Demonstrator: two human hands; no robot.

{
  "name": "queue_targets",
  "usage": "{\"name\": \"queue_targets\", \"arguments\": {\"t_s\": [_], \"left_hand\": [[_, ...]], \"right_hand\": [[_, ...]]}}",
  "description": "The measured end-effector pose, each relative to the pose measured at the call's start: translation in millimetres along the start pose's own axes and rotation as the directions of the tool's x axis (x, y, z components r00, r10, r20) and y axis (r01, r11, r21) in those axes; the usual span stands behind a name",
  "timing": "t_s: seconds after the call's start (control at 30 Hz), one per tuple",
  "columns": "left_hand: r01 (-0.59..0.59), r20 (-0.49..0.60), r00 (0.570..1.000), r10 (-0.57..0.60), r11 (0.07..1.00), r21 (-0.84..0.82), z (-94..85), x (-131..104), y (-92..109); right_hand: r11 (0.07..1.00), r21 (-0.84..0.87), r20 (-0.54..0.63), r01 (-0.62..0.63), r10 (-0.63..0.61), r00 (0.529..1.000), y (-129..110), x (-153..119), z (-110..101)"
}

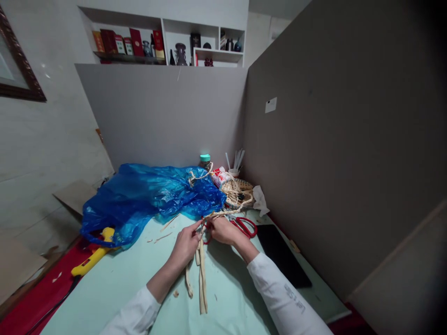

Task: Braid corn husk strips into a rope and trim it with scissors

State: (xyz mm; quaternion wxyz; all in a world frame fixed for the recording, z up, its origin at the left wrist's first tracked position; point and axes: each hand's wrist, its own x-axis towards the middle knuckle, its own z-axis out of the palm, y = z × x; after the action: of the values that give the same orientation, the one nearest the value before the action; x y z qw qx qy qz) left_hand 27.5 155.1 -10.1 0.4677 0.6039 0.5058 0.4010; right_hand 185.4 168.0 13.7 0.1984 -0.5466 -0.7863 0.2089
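- Round woven basket (227, 185) here, pale strips (240, 191) inside; small pale cup (233, 172) behind, holding thin white sticks (239, 159);
- one blue plastic bag (139, 195), one red-handled pair of scissors (247, 227); left hand (186, 242) pinching one pale braided fibre cord (230, 212), right hand (223, 230) curled there, its grip hidden;
- cord over the pale green bench (122, 288), long axis running rightward, towards the basket.

Place: home-like room, craft corner | 2 grey partitions (157, 116) | covered table (132, 288) | shelves (162, 42) (vases (180, 54), boxes (136, 42)) | picture frame (21, 92)
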Motion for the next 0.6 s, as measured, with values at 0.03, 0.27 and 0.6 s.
{"name": "queue_targets", "arguments": {"t_s": [0.03,0.27,0.6], "left_hand": [[-0.033,-0.003,0.999,0.033,0.998,0.051,-0.1,-0.4,1.1],[-0.174,0.097,0.983,0.153,0.947,0.272,0.4,-0.4,5.5],[-0.014,0.025,1.0,0.005,0.938,0.347,-2.8,-6.6,-3.0]], "right_hand": [[1.0,-0.006,0.016,-0.003,0.003,1.0,2.0,-0.3,-2.3],[0.997,0.014,0.074,-0.076,0.075,0.994,17.7,0.8,-9.0],[0.825,0.561,-0.074,-0.065,0.128,0.989,23.3,-13.5,-31.7]]}}
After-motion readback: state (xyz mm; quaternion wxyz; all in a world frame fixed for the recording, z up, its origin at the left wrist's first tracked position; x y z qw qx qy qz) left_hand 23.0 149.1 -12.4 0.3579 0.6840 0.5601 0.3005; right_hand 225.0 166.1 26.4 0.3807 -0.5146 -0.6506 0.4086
